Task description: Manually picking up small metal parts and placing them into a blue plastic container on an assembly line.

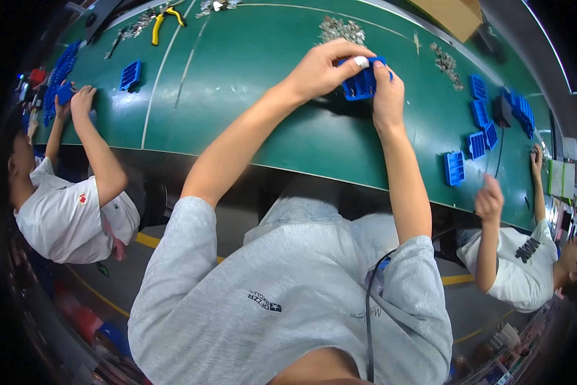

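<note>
Both of my hands are raised over the far middle of the green bench, closed on one blue slotted plastic case. My left hand grips its left and upper side, with something white wrapped on the thumb. At the case's right side, my right hand has its thumb pressed on the upper edge. Narrow compartments show in the case, with small bits near its lower edge that I cannot make out. Just beyond my hands lies a heap of small metal parts.
Yellow-handled pliers lie at the far left of the green bench. More metal parts lie to the right. Several blue cases are scattered there; another blue case sits left. One co-worker works at left, another at right.
</note>
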`<state>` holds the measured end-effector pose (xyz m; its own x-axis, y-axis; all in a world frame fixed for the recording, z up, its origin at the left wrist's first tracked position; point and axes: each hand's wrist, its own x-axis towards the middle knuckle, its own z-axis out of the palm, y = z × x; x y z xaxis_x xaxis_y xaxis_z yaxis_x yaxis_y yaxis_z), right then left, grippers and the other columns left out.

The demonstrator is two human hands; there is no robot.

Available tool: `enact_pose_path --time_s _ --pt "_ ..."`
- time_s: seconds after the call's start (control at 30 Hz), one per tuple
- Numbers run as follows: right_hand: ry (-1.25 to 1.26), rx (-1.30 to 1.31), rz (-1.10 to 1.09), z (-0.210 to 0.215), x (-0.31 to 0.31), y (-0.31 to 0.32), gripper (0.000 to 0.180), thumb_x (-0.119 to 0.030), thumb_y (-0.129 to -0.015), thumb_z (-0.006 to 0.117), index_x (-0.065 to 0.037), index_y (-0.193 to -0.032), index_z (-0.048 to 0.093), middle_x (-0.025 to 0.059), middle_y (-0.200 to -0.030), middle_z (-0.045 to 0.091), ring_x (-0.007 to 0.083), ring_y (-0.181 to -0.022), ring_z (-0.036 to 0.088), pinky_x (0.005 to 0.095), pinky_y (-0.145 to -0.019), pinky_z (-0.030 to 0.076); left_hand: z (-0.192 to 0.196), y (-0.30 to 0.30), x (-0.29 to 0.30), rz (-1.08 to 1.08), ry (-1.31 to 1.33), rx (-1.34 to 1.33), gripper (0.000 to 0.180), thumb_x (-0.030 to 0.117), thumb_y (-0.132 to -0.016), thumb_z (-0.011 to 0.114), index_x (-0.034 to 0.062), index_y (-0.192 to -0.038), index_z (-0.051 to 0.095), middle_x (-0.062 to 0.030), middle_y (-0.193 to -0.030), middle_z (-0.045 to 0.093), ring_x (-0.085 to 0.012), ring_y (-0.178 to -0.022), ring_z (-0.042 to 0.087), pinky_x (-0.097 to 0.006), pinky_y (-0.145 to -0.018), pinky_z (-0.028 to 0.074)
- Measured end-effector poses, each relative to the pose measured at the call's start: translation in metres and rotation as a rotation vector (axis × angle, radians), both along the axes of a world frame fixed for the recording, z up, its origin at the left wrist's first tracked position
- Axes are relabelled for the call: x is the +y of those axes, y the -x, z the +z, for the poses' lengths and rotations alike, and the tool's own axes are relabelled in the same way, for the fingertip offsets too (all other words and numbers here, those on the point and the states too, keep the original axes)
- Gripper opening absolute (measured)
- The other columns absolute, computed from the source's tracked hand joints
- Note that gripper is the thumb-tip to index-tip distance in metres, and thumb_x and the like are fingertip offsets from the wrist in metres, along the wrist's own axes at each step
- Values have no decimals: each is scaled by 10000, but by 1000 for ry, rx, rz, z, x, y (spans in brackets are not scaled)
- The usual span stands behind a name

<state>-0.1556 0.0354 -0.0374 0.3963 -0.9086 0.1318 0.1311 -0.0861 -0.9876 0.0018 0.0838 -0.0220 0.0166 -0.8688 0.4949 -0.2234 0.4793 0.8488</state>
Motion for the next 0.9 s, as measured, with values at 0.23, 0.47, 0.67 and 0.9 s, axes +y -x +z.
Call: enact_pose_path --time_s 0.23,0.47,0.67,0.9 --pt "-119 -50 -15 -12 -2 6 349 -326 -970 505 1 -967 628 12 -854 617 81 -765 575 238 -652 478 12 1 4 -37 -54 -45 303 268 -957 553 45 -1141 645 -69 -984 599 -173 -968 564 -297 -857 440" --pt "-351 -165 115 13 0 -2 522 -442 -974 402 38 -1140 525 168 -933 658 263 -754 674 317 -560 543 -40 -172 -34 1092 167 -381 181 116 -855 554 14 -940 677 -178 -954 652 -337 -934 594 -411 -848 472" --pt "-385 -180 120 14 1 -3 517 -446 -966 422 26 -1158 506 164 -943 649 276 -759 674 334 -590 544 -59 -253 -29 1258 -92 -402 207 170 -850 572 37 -970 676 -168 -924 622 -319 -898 605 -418 -810 485" --pt "-387 -170 112 8 -4 -2 500 -443 -961 438 19 -1141 506 164 -951 645 286 -766 674 338 -597 539 -44 -237 -40 1299 -400 -534 200 273 -837 614 157 -976 699 -122 -1045 619 -324 -975 614 -449 -816 501"
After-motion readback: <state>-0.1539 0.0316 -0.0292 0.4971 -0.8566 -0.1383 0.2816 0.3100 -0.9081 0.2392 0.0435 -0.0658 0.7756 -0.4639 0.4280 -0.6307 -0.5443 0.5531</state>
